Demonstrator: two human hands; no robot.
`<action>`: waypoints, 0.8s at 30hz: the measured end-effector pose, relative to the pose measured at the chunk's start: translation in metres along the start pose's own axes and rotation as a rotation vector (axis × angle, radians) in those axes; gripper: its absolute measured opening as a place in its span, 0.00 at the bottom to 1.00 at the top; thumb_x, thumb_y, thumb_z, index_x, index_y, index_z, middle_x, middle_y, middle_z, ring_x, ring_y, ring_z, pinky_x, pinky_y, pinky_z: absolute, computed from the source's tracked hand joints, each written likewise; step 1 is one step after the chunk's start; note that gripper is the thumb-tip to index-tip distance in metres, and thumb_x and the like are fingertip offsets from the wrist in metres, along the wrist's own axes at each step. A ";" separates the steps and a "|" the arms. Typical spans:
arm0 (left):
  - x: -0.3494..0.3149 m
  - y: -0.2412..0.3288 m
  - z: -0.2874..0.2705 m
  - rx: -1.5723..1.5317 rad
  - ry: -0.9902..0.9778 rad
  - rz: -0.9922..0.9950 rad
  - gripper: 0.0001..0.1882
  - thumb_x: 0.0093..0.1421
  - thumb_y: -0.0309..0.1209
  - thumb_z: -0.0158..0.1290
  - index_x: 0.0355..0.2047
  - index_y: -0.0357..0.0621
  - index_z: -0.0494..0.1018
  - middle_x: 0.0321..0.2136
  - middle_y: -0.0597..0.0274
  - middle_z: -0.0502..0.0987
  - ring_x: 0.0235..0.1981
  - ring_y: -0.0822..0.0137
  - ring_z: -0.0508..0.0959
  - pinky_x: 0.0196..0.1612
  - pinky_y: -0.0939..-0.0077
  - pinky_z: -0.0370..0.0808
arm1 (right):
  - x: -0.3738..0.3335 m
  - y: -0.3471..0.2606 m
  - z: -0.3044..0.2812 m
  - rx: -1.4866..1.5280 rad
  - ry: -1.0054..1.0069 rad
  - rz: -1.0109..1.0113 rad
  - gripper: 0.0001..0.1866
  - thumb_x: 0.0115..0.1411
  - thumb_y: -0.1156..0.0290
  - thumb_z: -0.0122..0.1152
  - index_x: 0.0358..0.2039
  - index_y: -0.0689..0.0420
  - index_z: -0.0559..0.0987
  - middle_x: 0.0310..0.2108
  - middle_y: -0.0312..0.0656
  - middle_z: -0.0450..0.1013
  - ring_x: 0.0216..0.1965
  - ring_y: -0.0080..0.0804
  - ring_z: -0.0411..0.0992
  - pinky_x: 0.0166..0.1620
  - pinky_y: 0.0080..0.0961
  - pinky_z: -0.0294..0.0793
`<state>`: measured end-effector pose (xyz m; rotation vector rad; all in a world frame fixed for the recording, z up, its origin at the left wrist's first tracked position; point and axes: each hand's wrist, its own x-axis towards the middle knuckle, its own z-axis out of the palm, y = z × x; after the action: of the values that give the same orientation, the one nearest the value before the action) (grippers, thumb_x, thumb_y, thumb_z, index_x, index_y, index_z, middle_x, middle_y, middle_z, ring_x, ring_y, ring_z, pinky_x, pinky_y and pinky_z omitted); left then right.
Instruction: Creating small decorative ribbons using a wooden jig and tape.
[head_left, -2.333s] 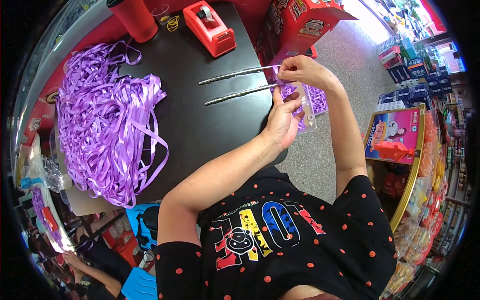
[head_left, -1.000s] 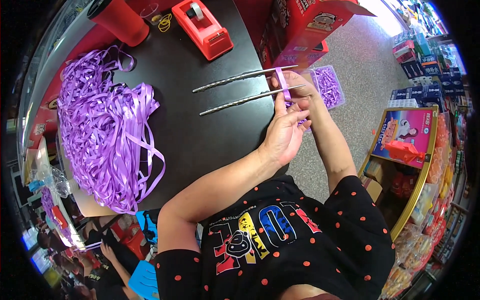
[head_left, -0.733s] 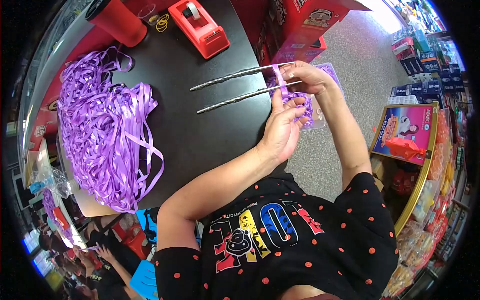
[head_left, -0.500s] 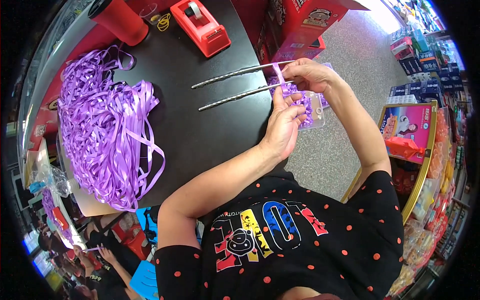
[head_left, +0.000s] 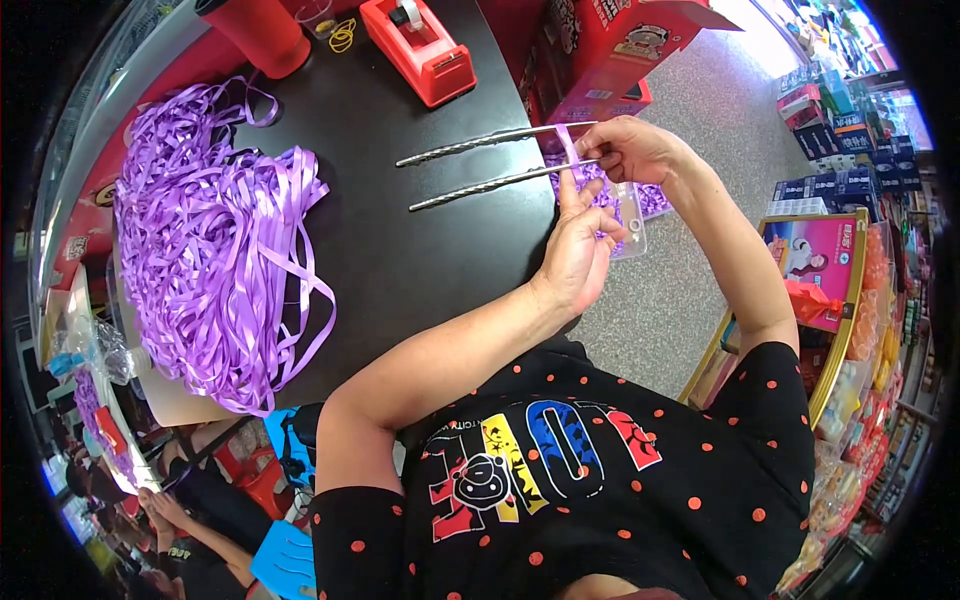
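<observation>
Two long metal rods [head_left: 480, 165] stick out side by side over the black table [head_left: 400, 260]. A short strip of purple ribbon [head_left: 571, 152] is wound across the rods near their right end. My right hand [head_left: 632, 148] pinches the ribbon's end against the upper rod. My left hand [head_left: 580, 250] reaches up from below, its fingertips pressing on the ribbon at the lower rod. Under both hands lies a clear plastic box [head_left: 632, 210] with purple ribbon pieces in it.
A big heap of loose purple ribbon [head_left: 215, 240] covers the table's left part. A red tape dispenser [head_left: 415, 45] and a red cylinder [head_left: 260, 35] stand at the far edge, beside red cartons [head_left: 610, 50]. Shelves of packaged goods [head_left: 830, 270] line the right side.
My hands have stayed at the rods' right end, shifting slightly as they work the ribbon around them. The view has drifted a little; the ribbon heap and dispenser stay put.
</observation>
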<state>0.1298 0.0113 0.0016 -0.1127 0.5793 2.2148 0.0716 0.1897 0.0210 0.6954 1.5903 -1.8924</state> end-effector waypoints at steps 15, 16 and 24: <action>0.002 0.004 0.000 -0.035 0.003 -0.062 0.42 0.49 0.23 0.46 0.63 0.63 0.44 0.52 0.64 0.59 0.47 0.66 0.62 0.52 0.61 0.62 | -0.008 0.014 -0.012 -0.005 0.080 -0.242 0.11 0.58 0.63 0.56 0.34 0.57 0.79 0.24 0.25 0.65 0.23 0.13 0.57 0.27 0.13 0.55; 0.002 0.004 0.000 -0.048 0.011 -0.064 0.41 0.49 0.23 0.46 0.62 0.63 0.45 0.51 0.65 0.60 0.47 0.66 0.63 0.52 0.61 0.62 | -0.007 0.016 -0.010 -0.065 0.109 -0.311 0.11 0.58 0.62 0.56 0.34 0.56 0.79 0.24 0.25 0.66 0.24 0.13 0.57 0.28 0.13 0.56; 0.003 0.004 -0.002 -0.111 0.014 -0.086 0.37 0.49 0.24 0.46 0.59 0.65 0.50 0.48 0.66 0.64 0.46 0.67 0.64 0.52 0.62 0.62 | -0.002 0.020 -0.010 -0.090 0.031 -0.220 0.08 0.56 0.65 0.62 0.33 0.54 0.79 0.26 0.28 0.72 0.27 0.14 0.65 0.31 0.13 0.63</action>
<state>0.1249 0.0102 0.0003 -0.2069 0.4510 2.1631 0.0878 0.1973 0.0068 0.5312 1.8237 -1.9564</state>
